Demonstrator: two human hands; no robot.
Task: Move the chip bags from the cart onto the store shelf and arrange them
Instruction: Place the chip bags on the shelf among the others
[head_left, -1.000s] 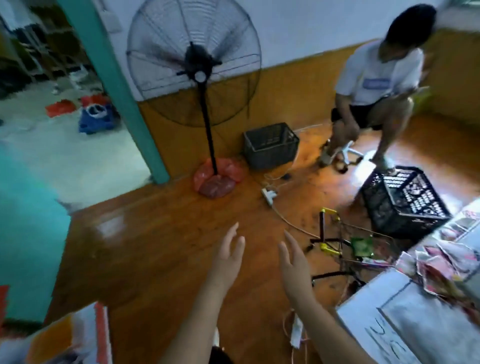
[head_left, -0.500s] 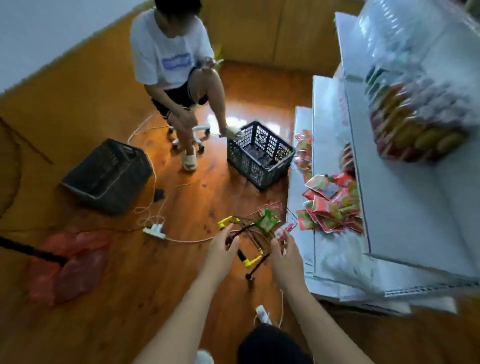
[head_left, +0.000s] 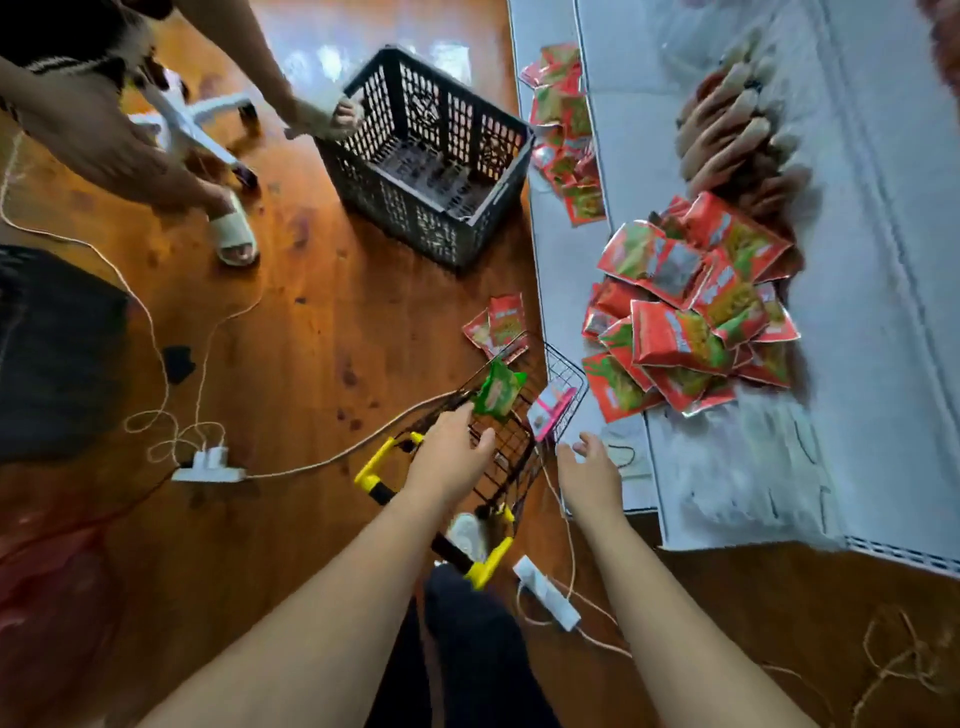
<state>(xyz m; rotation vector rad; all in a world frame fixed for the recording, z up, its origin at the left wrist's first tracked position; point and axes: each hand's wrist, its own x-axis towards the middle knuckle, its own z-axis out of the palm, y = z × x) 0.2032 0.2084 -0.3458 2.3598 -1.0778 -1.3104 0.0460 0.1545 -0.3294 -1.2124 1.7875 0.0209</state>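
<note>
Our left hand (head_left: 449, 457) is reaching with loose, empty fingers at the green bag (head_left: 500, 388) in the wire cart (head_left: 511, 441); right hand (head_left: 592, 473) is hovering, fingers spread, empty. Pink bag (head_left: 548, 408) is waiting there too. Red bags (head_left: 691, 312) are already piling on the shelf (head_left: 857, 260), unarranged; two (head_left: 497, 325) are lying on the floor. Black crate (head_left: 431, 156) is looking empty.

Cart (head_left: 511, 452) top seemingly open; shelf (head_left: 883, 364) edge alongside.

**Soft daylight, smeared edges**

Light is even and mild; pale glare lies on the wooden floor (head_left: 332, 47) far beyond the hands (head_left: 449, 457). Shadows are faint. Wide-angle bending and motion blur smear the corners, especially past the right hand (head_left: 592, 470).
</note>
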